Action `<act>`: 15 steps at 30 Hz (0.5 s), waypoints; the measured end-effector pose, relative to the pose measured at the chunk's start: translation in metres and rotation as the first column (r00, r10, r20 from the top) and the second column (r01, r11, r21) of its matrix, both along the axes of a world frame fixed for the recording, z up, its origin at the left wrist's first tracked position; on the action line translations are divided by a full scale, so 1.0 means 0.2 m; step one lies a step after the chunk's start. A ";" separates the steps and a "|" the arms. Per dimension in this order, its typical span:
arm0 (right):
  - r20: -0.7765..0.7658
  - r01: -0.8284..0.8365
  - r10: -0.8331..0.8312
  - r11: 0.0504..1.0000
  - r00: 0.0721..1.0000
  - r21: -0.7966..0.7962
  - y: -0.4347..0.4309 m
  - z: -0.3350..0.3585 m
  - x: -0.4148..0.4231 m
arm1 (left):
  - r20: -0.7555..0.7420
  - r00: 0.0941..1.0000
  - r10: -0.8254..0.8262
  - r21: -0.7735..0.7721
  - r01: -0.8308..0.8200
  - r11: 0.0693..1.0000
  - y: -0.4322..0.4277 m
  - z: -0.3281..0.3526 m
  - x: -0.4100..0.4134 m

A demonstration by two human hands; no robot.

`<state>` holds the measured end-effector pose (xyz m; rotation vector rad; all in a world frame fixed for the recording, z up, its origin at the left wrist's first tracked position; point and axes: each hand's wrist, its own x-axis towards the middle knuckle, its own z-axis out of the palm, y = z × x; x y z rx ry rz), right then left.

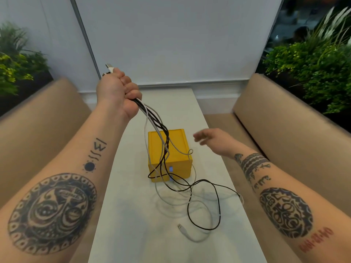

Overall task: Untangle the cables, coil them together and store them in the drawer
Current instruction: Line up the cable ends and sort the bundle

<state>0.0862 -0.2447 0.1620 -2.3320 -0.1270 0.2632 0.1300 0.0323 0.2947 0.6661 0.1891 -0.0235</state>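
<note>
My left hand (118, 92) is raised high above the table and grips a bundle of black and white cables (163, 135), with a white USB plug poking out above the fist. The cables hang down twisted in front of a yellow drawer box (178, 147) and spread in loose loops on the white table (133, 224). A free white USB end (180, 227) lies near the front. My right hand (212, 140) hovers open to the right of the box, fingers spread, touching nothing. The drawer box looks closed.
The narrow white table runs between two tan padded benches (284, 130). Green plants (313, 69) stand behind both benches. A white wall panel closes the far end.
</note>
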 end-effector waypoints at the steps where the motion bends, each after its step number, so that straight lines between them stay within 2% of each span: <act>1: 0.016 0.002 -0.005 0.984 1.000 0.180 0.06 0.05 -0.01 | -0.004 1.000 0.001 0.006 -0.001 1.000 -0.01 -0.01 0.00; 2: 0.025 -0.046 0.040 0.953 0.999 0.300 0.12 0.11 -0.03 | -0.007 1.000 0.001 0.008 -0.001 1.000 -0.02 -0.02 -0.01; 4: 0.044 -0.192 0.191 0.896 0.981 0.400 0.27 0.20 -0.07 | -0.007 1.000 -0.007 0.008 0.007 1.000 -0.06 -0.04 -0.02; 5: 0.063 -0.251 0.247 0.883 0.967 0.397 0.34 0.23 -0.09 | -0.004 1.000 -0.011 0.011 0.011 1.000 -0.08 -0.04 -0.02; 7: 0.105 -0.313 0.295 0.903 0.950 0.293 0.48 0.25 -0.10 | 0.006 1.000 -0.012 0.028 0.012 1.000 -0.11 -0.03 -0.03; 9: 0.165 -0.268 0.233 0.934 0.958 0.237 0.58 0.24 -0.11 | 0.015 1.000 -0.014 0.039 0.013 0.999 -0.12 -0.03 -0.04; 11: 0.192 -0.173 0.117 0.935 0.974 0.308 0.63 0.20 -0.10 | 0.021 0.999 -0.025 0.017 0.025 1.000 -0.10 -0.03 -0.04; 13: 0.149 -0.169 0.126 0.932 0.981 0.321 0.61 0.13 -0.10 | 0.034 0.999 -0.009 -0.039 0.010 0.999 -0.06 -0.01 -0.04; 15: 0.045 -0.174 0.169 0.929 0.985 0.328 0.55 0.01 -0.11 | 0.055 0.996 0.075 -0.042 -0.073 0.996 0.00 0.03 -0.02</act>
